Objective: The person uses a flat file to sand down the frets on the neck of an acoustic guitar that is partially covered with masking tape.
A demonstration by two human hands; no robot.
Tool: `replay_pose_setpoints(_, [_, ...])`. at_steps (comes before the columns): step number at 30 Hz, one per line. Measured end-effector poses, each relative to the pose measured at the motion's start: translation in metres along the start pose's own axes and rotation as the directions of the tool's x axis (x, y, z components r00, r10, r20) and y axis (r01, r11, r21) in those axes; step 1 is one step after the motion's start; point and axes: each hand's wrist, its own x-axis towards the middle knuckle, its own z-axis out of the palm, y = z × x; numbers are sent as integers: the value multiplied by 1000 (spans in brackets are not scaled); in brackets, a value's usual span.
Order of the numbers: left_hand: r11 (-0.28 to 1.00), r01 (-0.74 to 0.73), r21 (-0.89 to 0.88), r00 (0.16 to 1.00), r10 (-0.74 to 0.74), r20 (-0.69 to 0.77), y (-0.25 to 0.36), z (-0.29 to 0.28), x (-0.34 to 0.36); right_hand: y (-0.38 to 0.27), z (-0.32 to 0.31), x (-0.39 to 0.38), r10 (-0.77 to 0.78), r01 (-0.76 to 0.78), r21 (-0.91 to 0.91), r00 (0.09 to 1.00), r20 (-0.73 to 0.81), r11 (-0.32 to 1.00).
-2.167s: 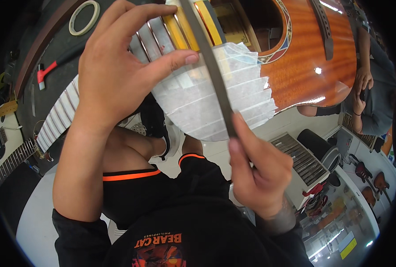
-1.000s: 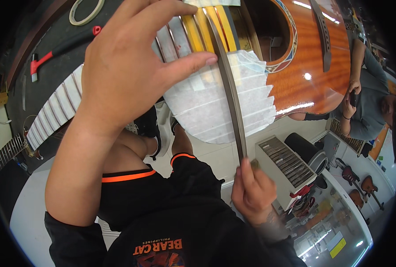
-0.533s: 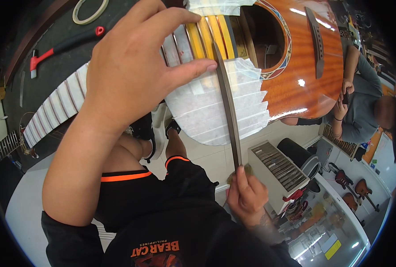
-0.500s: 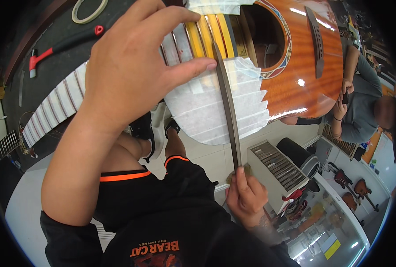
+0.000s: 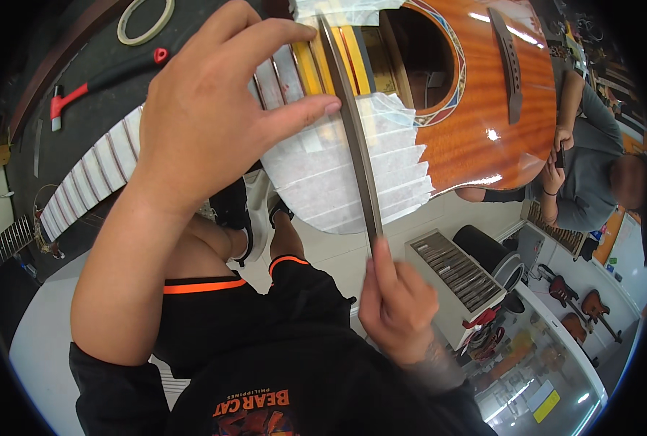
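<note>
An acoustic guitar with a glossy reddish-brown body (image 5: 458,156) lies across the upper part of the view. White masking tape (image 5: 396,171) covers the body beside the fretboard. Strips of white and yellow tape (image 5: 307,70) lie between the frets. My right hand (image 5: 400,305) is closed around the near end of a long, narrow metal file (image 5: 358,138). The file's far end rests over the taped frets near the soundhole. My left hand (image 5: 207,109) spreads over the fretboard, thumb and index finger apart, their tips close to the file's left side. Its other fingertips are hidden.
A red-and-black hammer (image 5: 73,93) and a tape roll (image 5: 125,33) lie on the dark bench at upper left. A box of files (image 5: 450,272) stands below the guitar at right. Another person (image 5: 592,156) sits at far right, holding a dark object.
My right hand and the file have moved away from me and slightly left, so the file reaches farther across the fretboard. The guitar and my left hand have shifted slightly left in view.
</note>
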Motion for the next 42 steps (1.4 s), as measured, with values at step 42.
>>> replay_pose_setpoints(42, [998, 56, -4, 998, -56, 22, -5, -2, -3, -8, -18, -33, 48, -51, -69, 998, -36, 996])
